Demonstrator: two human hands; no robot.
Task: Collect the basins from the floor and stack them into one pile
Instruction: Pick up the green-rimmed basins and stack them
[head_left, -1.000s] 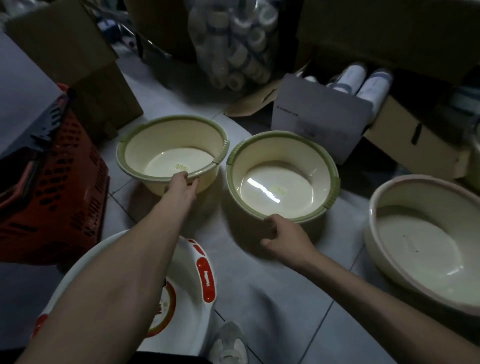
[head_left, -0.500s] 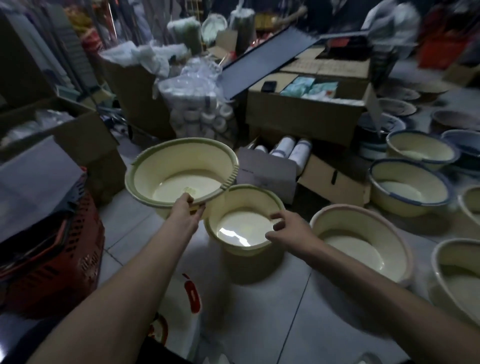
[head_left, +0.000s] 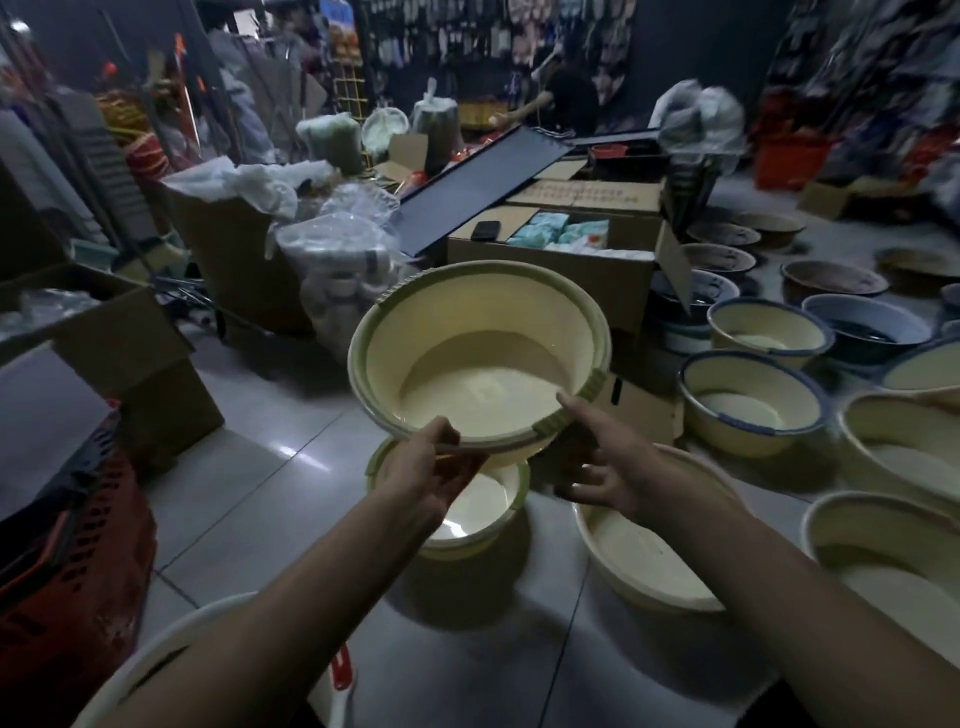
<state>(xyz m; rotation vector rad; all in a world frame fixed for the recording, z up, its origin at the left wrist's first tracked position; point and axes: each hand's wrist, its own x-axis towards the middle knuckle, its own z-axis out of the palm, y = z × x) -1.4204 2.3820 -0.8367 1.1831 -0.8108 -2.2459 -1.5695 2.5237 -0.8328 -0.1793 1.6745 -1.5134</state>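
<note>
I've lifted the green-rimmed basin (head_left: 483, 358) off the floor (head_left: 270, 467). My left hand (head_left: 426, 473) pinches its near rim, holding it right over the second basin (head_left: 488, 504), which is still down. My right hand (head_left: 608, 478) has left that one and reaches up with fingers spread, holding nothing. Nesting looks next.

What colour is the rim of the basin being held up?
Olive green rim on a pale cream basin; the head view, the only one, shows it.
</note>
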